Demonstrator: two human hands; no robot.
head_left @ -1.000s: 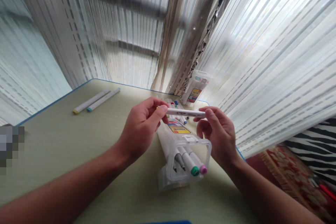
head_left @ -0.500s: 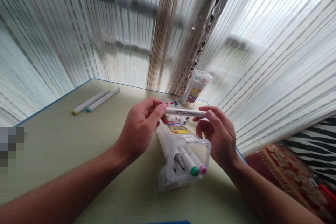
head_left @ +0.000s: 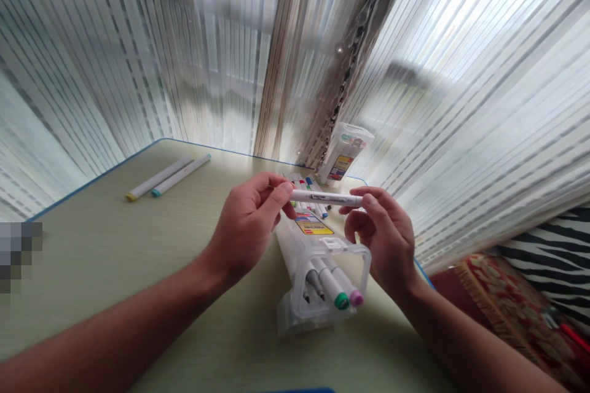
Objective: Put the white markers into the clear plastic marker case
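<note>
Nothing has moved: left hand (head_left: 246, 227) and right hand (head_left: 385, 236) still pinch the white marker (head_left: 325, 198) above the clear case (head_left: 318, 258), near the table's (head_left: 115, 245) far right corner.

Bright daylight pours through the sheer curtains (head_left: 461, 73), glaring white at upper right. The table (head_left: 115, 245) is evenly lit with soft shadows. Edges bend with wide-angle distortion; curtains smear slightly; a pixelated patch sits left.

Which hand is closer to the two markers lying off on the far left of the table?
Left. The left hand is nearer the two markers, which lie apart to its far left; the right hand sits farther right, across the white marker both hands pinch.
</note>
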